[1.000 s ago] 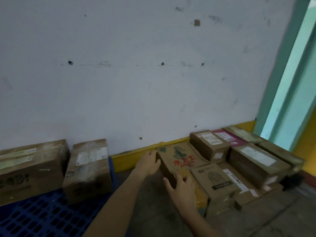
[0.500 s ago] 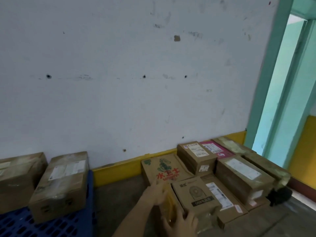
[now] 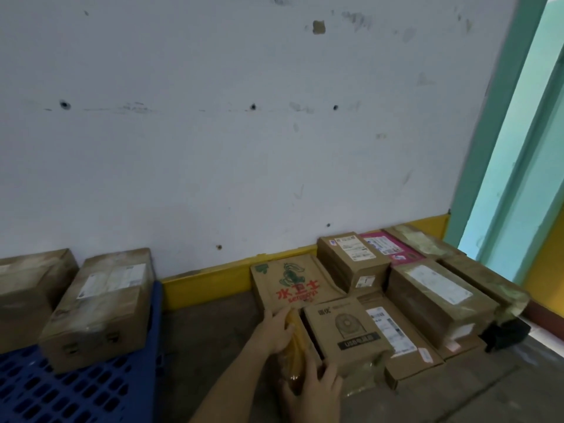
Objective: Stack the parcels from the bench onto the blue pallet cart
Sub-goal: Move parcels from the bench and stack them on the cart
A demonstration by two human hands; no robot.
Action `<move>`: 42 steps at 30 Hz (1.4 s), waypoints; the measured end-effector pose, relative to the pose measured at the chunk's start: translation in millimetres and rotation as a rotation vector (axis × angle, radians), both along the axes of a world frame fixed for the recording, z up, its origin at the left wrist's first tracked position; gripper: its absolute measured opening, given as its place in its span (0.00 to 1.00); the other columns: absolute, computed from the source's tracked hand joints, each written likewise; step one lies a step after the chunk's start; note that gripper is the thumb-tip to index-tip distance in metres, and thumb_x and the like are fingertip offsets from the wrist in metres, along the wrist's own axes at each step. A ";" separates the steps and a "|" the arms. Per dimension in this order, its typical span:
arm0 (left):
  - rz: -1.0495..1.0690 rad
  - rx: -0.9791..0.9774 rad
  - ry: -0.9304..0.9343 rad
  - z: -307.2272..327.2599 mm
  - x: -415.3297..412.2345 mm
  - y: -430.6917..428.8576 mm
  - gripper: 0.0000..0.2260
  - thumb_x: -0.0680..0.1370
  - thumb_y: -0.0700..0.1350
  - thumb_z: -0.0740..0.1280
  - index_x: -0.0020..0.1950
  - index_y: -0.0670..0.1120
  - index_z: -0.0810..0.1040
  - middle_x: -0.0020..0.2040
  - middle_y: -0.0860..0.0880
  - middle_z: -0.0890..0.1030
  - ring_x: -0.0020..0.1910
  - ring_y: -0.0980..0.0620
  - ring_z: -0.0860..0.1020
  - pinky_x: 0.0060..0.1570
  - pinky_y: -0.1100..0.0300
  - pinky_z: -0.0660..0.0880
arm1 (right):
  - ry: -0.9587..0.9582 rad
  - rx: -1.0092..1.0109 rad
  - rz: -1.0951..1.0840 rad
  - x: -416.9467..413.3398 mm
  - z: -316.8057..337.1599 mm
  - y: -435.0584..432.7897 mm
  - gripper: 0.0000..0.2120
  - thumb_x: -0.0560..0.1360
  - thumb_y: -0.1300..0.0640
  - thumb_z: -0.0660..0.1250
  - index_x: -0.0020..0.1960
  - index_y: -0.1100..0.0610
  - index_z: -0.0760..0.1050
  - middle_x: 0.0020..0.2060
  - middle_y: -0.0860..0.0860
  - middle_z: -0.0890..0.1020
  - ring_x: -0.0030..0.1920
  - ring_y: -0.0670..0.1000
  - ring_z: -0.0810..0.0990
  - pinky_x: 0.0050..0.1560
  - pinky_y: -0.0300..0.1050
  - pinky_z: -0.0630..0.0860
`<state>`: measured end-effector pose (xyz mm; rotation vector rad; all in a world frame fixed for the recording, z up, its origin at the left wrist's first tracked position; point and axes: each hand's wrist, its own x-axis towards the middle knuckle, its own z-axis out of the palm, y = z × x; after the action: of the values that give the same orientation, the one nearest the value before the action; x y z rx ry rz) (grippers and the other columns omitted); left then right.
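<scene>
A yellow tape-wrapped parcel lies on the grey floor at the left edge of a cluster of cardboard parcels. My left hand grips its far end. My right hand holds its near end, thumb on the left side and fingers spread on the right. Touching it on the right is a brown box printed with a fan. Behind it lies a flat box with red characters. The blue pallet cart is at the lower left, carrying two brown boxes.
Several more parcels, one of them pink, fill the floor to the right as far as a teal door frame. A white wall with a yellow base strip runs behind everything. Bare grey floor separates the pallet from the parcels.
My hands left the flat box with red characters and came nearer, onto the yellow parcel. My view swung right and dipped, then came back left.
</scene>
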<state>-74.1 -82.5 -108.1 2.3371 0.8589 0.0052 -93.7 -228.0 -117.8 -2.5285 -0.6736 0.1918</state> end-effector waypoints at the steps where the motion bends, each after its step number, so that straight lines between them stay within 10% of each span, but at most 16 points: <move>1: 0.016 -0.001 -0.005 2.9 -0.9 0.2 0.24 0.81 0.50 0.54 0.76 0.53 0.53 0.77 0.45 0.49 0.71 0.44 0.64 0.67 0.53 0.67 | 0.010 0.018 0.009 -0.7 -1.0 1.4 0.37 0.71 0.36 0.60 0.74 0.43 0.47 0.67 0.52 0.57 0.65 0.51 0.60 0.65 0.41 0.65; 23: 0.148 0.241 -0.148 142.3 -73.2 26.8 0.21 0.81 0.53 0.55 0.74 0.52 0.60 0.69 0.39 0.61 0.64 0.37 0.69 0.65 0.48 0.69 | -0.348 0.449 0.199 -43.3 89.5 29.9 0.29 0.68 0.42 0.69 0.63 0.54 0.68 0.54 0.56 0.68 0.53 0.55 0.67 0.46 0.41 0.63; 42: 0.286 0.428 -0.133 193.3 -441.9 138.2 0.25 0.79 0.54 0.59 0.73 0.47 0.61 0.71 0.41 0.66 0.67 0.42 0.68 0.60 0.54 0.67 | -0.235 0.547 0.424 -382.7 128.5 139.8 0.30 0.70 0.40 0.66 0.66 0.52 0.63 0.56 0.55 0.63 0.55 0.54 0.64 0.44 0.44 0.71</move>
<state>-516.0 55.7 85.2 2.5377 1.2113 0.5039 -476.4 -88.3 10.8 -1.8785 -1.1728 -0.1347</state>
